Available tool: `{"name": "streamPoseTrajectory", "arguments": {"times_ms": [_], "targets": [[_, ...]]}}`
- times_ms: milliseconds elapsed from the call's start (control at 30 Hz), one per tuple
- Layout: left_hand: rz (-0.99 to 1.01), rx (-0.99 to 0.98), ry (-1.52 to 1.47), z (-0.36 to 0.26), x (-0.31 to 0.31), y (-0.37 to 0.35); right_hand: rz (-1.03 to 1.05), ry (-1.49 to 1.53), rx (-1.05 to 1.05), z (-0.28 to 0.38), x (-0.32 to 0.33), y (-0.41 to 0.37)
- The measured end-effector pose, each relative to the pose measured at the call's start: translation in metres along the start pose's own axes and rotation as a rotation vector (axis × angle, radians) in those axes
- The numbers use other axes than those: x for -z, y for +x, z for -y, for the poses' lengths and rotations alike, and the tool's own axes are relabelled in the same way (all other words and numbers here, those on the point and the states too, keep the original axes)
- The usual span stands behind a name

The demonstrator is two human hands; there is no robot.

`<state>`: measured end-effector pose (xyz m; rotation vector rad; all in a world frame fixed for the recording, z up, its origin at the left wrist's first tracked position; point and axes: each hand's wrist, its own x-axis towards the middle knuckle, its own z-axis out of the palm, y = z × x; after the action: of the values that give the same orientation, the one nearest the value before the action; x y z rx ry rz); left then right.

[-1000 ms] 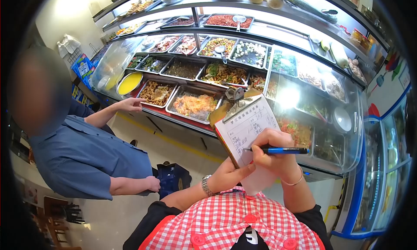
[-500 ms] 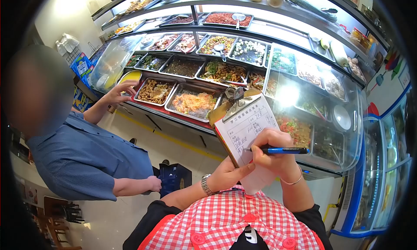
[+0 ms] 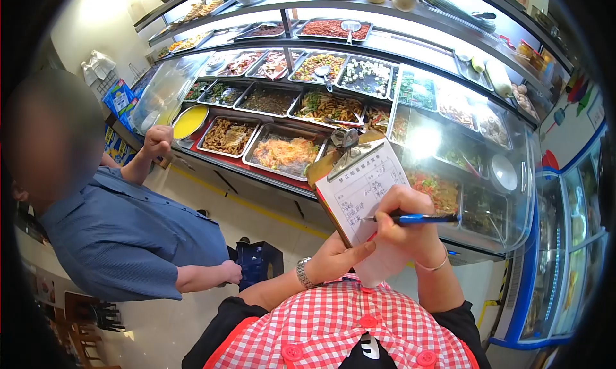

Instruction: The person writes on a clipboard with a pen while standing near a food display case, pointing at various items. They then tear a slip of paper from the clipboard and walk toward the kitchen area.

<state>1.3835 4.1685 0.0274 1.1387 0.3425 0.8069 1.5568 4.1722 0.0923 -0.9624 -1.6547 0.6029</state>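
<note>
My left hand (image 3: 337, 259) grips the lower left edge of a clipboard (image 3: 328, 223), its thumb lying over the paper. A printed order form (image 3: 359, 183) with handwriting in several rows sits under the metal clip (image 3: 346, 152). My right hand (image 3: 407, 228) is closed around a blue and black pen (image 3: 420, 219), whose tip rests at the lower rows of writing. The pen's back end points right. Loose paper (image 3: 378, 266) hangs below between my hands, in front of my red checked apron (image 3: 321, 324).
Ahead stands a food counter with metal trays of dishes, such as a shredded orange dish (image 3: 285, 152) and brown pieces (image 3: 226, 135). Clear covers (image 3: 462, 170) enclose its right part. A person in a blue shirt (image 3: 122, 221) stands left. A glass-door fridge (image 3: 545, 260) is right.
The pen has shifted slightly right along the lower row, with more handwriting there. The other person's raised hand has drawn back left and curled, uncovering the yellow bowl.
</note>
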Motion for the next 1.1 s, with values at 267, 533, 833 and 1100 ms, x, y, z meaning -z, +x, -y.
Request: {"name": "streamPoseTrajectory", "arguments": {"times_ms": [267,533,833,1100], "targets": [[-0.018,0.022,0.039,-0.0009,0.0027,-0.0007,-0.006,-0.094,0.057,-0.0021,-0.0016,0.0034],[-0.010,0.018,-0.018,-0.0006,0.0047,0.0032,0.003,-0.088,0.041,-0.0034,-0.0022,0.0061],[-0.012,0.026,0.066,-0.0045,0.0065,0.0015,-0.018,-0.102,0.077,-0.0044,-0.0028,0.0078],[0.009,0.004,0.082,-0.0053,0.0049,0.0029,-0.048,-0.078,0.029,-0.0013,-0.0006,0.0051]]}}
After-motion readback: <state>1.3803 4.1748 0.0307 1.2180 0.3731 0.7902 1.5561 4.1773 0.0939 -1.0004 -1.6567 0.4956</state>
